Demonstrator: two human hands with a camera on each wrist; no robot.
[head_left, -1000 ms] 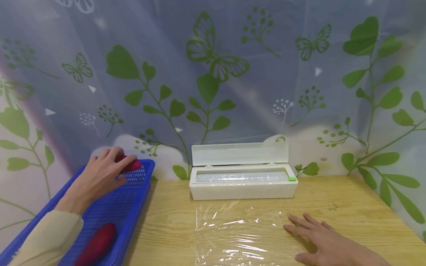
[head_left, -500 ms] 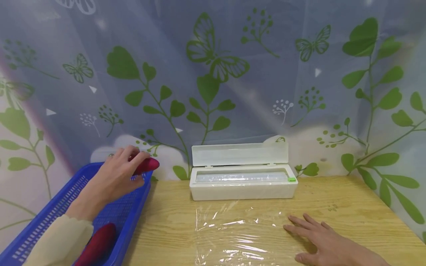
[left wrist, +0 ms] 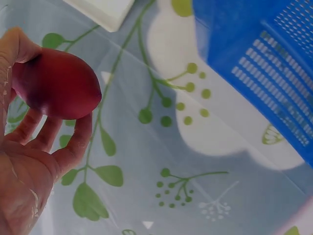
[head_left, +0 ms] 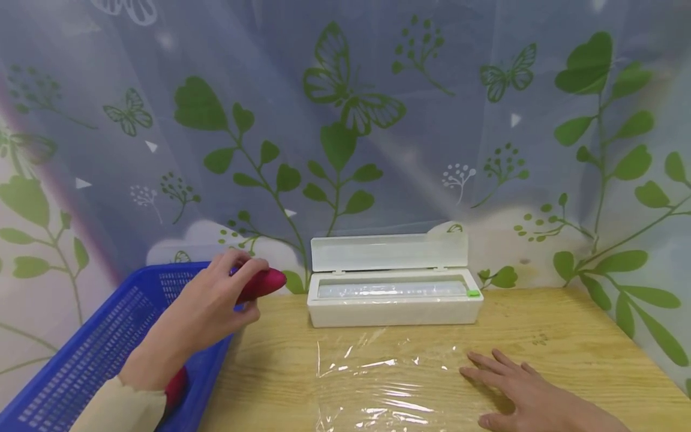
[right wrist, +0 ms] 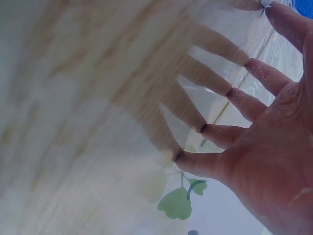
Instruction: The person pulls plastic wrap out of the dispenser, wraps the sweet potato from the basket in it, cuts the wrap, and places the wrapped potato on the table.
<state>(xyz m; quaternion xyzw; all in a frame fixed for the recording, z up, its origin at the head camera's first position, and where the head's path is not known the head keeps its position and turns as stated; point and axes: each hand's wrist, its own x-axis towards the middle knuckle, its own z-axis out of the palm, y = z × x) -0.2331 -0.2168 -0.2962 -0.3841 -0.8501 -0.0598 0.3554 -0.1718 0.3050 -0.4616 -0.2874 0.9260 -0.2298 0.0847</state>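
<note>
My left hand (head_left: 207, 306) grips a smooth, dark red, tapered sweet potato (head_left: 263, 284) above the right rim of the blue basket (head_left: 126, 315). In the left wrist view the sweet potato (left wrist: 63, 83) sits between thumb and fingers, its blunt tip pointing outward. Partly hidden behind my left forearm, another red sweet potato (head_left: 176, 390) lies in the basket. My right hand (head_left: 526, 387) rests with spread, straight fingers by the right edge of a sheet of clear cling film (head_left: 385, 384). Its fingertips (right wrist: 190, 159) touch the surface in the right wrist view.
Behind the film stands a white cling film box (head_left: 394, 315), lid raised, with a clear roll inside and a green cutter piece (head_left: 472, 293) at its right end. The sheet runs from it across the wooden table (head_left: 561, 336). A patterned curtain (head_left: 410, 180) hangs behind.
My left hand has moved right with the sweet potato, from over the basket to its right rim. The basket's far end has shifted slightly. My right hand has stayed put.
</note>
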